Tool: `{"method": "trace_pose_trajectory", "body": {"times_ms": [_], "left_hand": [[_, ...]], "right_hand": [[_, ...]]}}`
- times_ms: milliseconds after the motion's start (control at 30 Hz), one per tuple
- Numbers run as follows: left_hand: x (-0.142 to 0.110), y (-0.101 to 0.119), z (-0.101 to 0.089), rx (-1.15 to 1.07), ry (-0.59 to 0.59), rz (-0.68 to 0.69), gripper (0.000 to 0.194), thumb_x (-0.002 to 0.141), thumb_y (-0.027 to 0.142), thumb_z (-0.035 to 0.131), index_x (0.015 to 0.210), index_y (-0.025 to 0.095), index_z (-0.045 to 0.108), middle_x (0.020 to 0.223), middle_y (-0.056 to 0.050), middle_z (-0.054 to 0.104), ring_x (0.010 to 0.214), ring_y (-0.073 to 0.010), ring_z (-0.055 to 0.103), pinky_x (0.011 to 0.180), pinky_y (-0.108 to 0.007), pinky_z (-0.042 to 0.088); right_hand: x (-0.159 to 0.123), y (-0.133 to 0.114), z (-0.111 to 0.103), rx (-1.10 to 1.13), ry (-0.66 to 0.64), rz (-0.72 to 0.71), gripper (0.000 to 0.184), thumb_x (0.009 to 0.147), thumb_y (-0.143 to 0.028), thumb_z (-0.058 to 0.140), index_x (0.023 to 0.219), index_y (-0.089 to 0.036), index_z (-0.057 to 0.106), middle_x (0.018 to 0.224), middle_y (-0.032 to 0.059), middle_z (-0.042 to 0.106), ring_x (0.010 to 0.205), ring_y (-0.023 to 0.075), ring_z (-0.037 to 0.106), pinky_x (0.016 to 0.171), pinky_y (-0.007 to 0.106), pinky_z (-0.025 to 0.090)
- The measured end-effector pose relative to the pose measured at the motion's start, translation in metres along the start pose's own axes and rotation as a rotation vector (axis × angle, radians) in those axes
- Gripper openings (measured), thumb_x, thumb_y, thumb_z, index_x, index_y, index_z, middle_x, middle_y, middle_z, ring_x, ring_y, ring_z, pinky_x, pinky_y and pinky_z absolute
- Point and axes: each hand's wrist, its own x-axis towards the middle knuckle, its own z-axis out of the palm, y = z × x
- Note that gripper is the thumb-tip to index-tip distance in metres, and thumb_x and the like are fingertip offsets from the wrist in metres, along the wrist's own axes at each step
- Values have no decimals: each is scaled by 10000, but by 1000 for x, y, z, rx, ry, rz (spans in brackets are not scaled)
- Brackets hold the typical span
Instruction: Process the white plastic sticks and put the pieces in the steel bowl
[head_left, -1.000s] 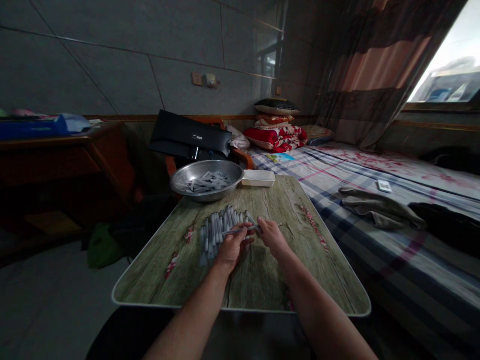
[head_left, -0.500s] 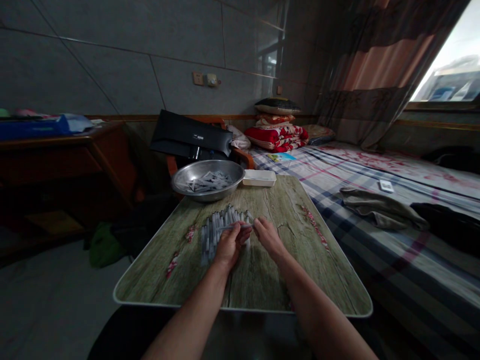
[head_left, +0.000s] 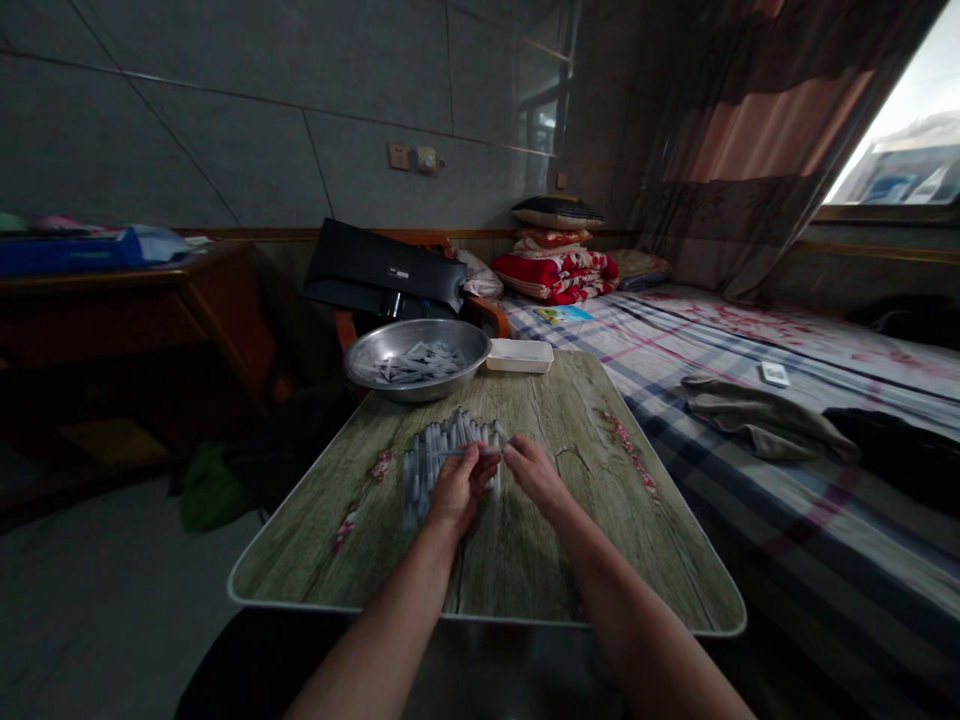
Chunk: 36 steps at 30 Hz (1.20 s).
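Note:
My left hand (head_left: 456, 487) is closed round a slim, pale, translucent pen-like tube (head_left: 450, 453), which lies crosswise with its left end sticking out past the fingers. My right hand (head_left: 534, 472) pinches the tube's right end, close beside the left fingertips. Behind and below the hands, a row of similar tubes (head_left: 420, 470) lies side by side on the wood-patterned table (head_left: 540, 565). Part of that row is hidden by my left hand. What exactly the tubes are is too small and blurred to tell.
A steel bowl (head_left: 360, 362) holding many similar pale pieces stands at the table's far left corner. To its right sits a white tray (head_left: 520, 365). A dark monitor (head_left: 382, 268) leans on a chair behind. Along the right runs a bed (head_left: 645, 370) with folded bedding and clothes.
My right hand has shifted slightly left, nearer my left hand, along the tube. My left hand and the row of tubes stay about where they were.

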Motion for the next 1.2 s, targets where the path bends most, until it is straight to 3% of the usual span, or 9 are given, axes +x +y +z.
{"method": "trace_pose_trajectory", "body": {"times_ms": [167, 300, 433, 533, 700, 900, 967, 1100, 1200], "left_hand": [[-1, -4, -1, 41, -24, 16, 319, 664, 366, 850, 830, 149, 687, 800, -55, 758, 694, -159, 718, 652, -250, 554], [-1, -2, -1, 44, -21, 20, 323, 659, 371, 849, 833, 152, 689, 797, -57, 757, 687, -160, 716, 661, -257, 554], [-1, 0, -1, 49, 5, 30, 282, 697, 357, 827, 834, 152, 689, 784, -50, 754, 700, -156, 719, 667, -249, 556], [-2, 0, 0, 44, 8, 31, 289, 687, 353, 834, 836, 152, 691, 776, -49, 753, 688, -155, 717, 664, -249, 560], [-2, 0, 1, 55, -5, 41, 313, 657, 360, 851, 824, 151, 689, 792, -57, 758, 691, -161, 718, 660, -255, 563], [-1, 1, 1, 27, 22, 37, 288, 669, 338, 846, 814, 142, 693, 757, -45, 749, 668, -146, 712, 658, -242, 570], [-1, 0, 1, 33, 23, 32, 280, 685, 339, 837, 819, 141, 692, 748, -41, 747, 661, -143, 712, 651, -236, 569], [0, -2, 0, 45, 19, 29, 280, 679, 343, 839, 805, 145, 687, 721, -37, 745, 637, -146, 709, 624, -234, 565], [0, -1, 1, 19, 22, 33, 258, 677, 321, 839, 795, 144, 692, 726, -40, 747, 634, -141, 703, 624, -232, 563]], "right_hand": [[2, -2, -8, -113, 56, 10, 492, 859, -612, 380, 572, -214, 396, 535, -33, 344, 515, 109, 309, 495, 258, 214], [2, -3, -7, -138, 61, -36, 395, 827, -536, 463, 602, -213, 426, 556, -36, 352, 551, 119, 335, 513, 254, 236], [1, -1, -2, -22, 90, -90, 251, 758, -443, 574, 726, -208, 492, 659, -17, 465, 650, 142, 429, 560, 238, 320], [1, 1, -2, 42, 123, -83, 259, 741, -433, 605, 823, -205, 512, 729, -11, 515, 674, 140, 458, 575, 232, 342], [2, 0, -5, -122, 65, 12, 420, 883, -520, 397, 608, -206, 439, 558, -27, 391, 540, 119, 361, 516, 256, 244], [2, 1, -2, -38, 96, -36, 229, 798, -423, 560, 768, -200, 521, 631, -37, 459, 568, 117, 384, 516, 230, 270], [2, 3, -2, 1, 116, -26, 240, 808, -442, 557, 802, -204, 527, 642, -38, 475, 560, 114, 384, 508, 223, 272], [2, 4, -4, -64, 56, 8, 426, 878, -537, 426, 620, -200, 465, 548, -30, 403, 519, 112, 354, 494, 244, 250], [2, 4, -3, -61, 41, -6, 379, 837, -517, 487, 627, -203, 465, 545, -42, 381, 507, 107, 333, 488, 245, 243]]}}
